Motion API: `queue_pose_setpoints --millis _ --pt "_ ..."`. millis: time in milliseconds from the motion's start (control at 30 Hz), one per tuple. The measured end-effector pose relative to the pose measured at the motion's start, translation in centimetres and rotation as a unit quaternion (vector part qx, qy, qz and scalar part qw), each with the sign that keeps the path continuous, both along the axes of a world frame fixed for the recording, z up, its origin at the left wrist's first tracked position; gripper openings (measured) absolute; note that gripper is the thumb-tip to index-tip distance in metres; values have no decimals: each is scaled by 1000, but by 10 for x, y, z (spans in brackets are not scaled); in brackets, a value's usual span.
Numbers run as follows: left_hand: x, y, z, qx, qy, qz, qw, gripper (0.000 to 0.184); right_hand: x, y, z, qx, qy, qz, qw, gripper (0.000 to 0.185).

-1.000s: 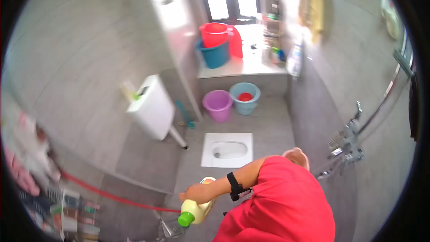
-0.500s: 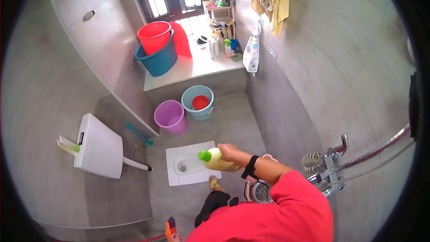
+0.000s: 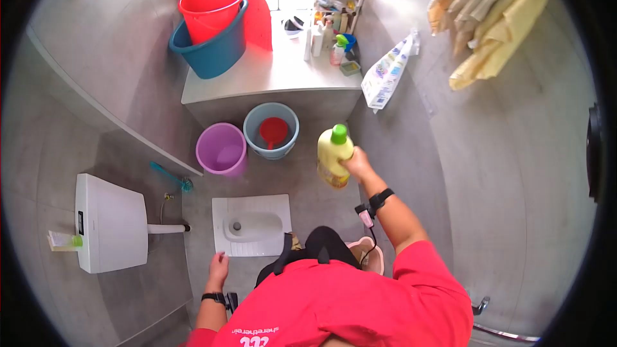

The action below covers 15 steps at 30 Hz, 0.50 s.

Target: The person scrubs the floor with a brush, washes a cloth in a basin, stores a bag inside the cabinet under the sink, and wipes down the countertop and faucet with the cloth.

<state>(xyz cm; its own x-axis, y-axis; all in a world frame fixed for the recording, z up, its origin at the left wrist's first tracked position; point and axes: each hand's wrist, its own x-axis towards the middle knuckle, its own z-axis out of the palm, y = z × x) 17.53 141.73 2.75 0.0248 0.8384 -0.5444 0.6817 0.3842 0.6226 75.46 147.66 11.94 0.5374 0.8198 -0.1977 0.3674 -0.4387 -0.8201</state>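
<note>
My right hand (image 3: pixel 360 163) is wrapped around a yellow cleaner bottle (image 3: pixel 335 151) with a green cap. It holds the bottle out over the floor, nearly upright with the cap up, to the right of the light-blue bucket. My left hand (image 3: pixel 219 268) hangs just below the white squat toilet (image 3: pixel 278 205), fingers curled in and nothing visible in them. Under the cistern pipe's side of the room, the toilet pan's drain hole shows at its left end.
Purple bucket (image 3: pixel 222 149) and light-blue bucket (image 3: pixel 257 112), with a red dipper (image 3: pixel 274 131) inside, stand before the ledge (image 3: pixel 270 87). A teal toilet brush (image 3: pixel 170 176) lies near the cistern (image 3: pixel 116 222). A pink bin (image 3: pixel 369 257) is by my legs. Cloths (image 3: pixel 495 19) hang at right.
My right hand has carried the bottle away from above the toilet, forward and right, and turned it upright. My left hand has come forward; the orange-and-purple brush beside it is out of view.
</note>
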Motion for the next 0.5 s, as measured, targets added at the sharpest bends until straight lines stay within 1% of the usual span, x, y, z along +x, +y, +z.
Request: queue_pose_setpoints --millis 33,67,100,133,167,200,233,267,300,333,400,433,500 --pt "21 18 18 -6 3 6 1000 37 12 20 4 -13 -36 -11 999 30" --pt "39 32 36 -9 -51 41 998 37 19 39 19 -10 -49 -38 998 30" --pt "53 42 44 -11 -101 77 992 37 37 65 8 31 -20 -71 997 31" --pt "56 46 41 -14 -100 88 991 37 56 88 -1 21 -20 -94 995 32" --pt "58 49 36 -4 -86 87 992 37 74 114 0 -5 -46 -92 995 33" --pt "59 49 33 6 -71 91 993 38 90 140 7 -58 -64 -98 991 28" --pt "60 42 33 2 -64 117 991 38 110 165 -17 15 -110 -121 986 22" --pt "61 32 37 -10 -16 136 991 38 152 197 -64 49 -63 -83 993 22" --pt "67 18 44 -24 34 160 986 37 158 220 -51 20 -44 -90 995 23" --pt "72 3 50 -31 43 198 979 37 171 246 -53 52 -31 -92 994 25" --pt "85 -35 62 -86 126 303 941 35 200 299 -73 140 63 -107 982 33" --pt "92 -54 63 -97 135 343 925 35 206 324 -75 147 72 -125 979 39" --pt "108 -105 62 -219 244 352 877 35 215 363 -79 163 104 -128 973 43"
